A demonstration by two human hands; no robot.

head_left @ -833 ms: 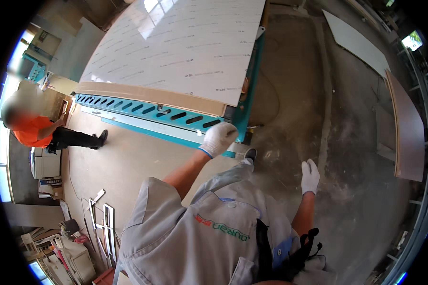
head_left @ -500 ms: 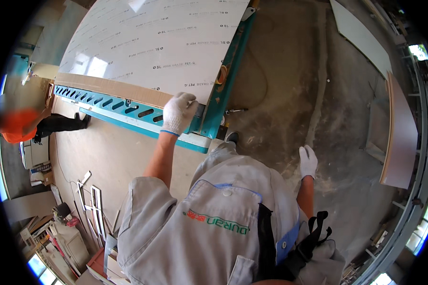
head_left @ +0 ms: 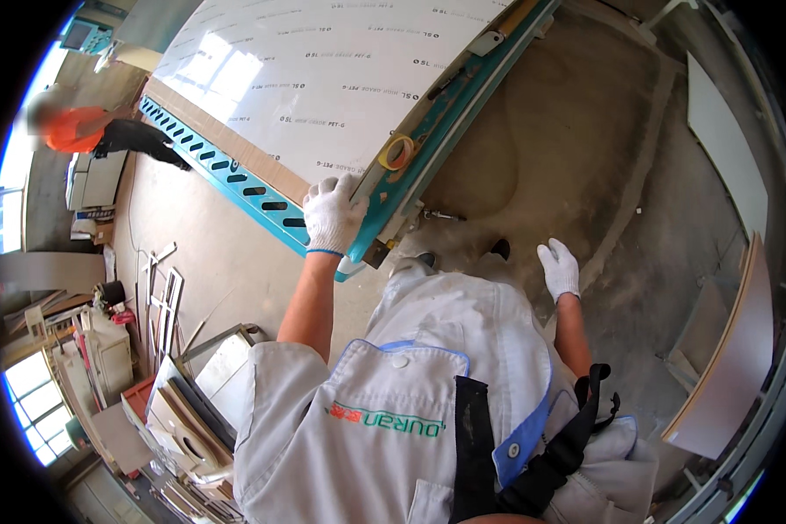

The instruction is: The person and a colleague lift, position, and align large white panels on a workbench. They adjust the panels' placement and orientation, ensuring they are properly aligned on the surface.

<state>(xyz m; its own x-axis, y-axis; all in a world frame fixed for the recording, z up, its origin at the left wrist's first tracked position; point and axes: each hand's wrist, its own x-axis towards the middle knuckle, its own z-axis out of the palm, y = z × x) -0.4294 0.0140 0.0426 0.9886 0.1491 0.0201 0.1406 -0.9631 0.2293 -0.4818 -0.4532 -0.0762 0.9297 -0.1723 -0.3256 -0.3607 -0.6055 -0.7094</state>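
Observation:
My left hand (head_left: 334, 217), in a white knit glove, rests at the near corner of a large glossy white panel (head_left: 323, 96) with printed film. Its fingers are spread and slightly bent over the corner; the fingertips' contact is partly hidden. Beneath the panel lies a brown board (head_left: 227, 144), on a teal metal frame (head_left: 258, 194) with a row of slots. A yellow tape roll (head_left: 396, 153) sits on the frame's right side, just beyond my left hand. My right hand (head_left: 560, 269), also gloved, hangs open over the floor at my right, fingers apart and holding nothing.
A person in orange (head_left: 74, 131) stands at the far left of the frame. White and pinkish boards (head_left: 725, 367) lean along the right side. Board offcuts (head_left: 179, 424) and white frame pieces (head_left: 168, 306) are at the lower left. A small metal fitting (head_left: 444, 215) juts out near my feet.
My view has swung, so the panel and frame appear turned and farther right. My left hand stays at the corner, its fingers now more spread. My right hand remains open beside me.

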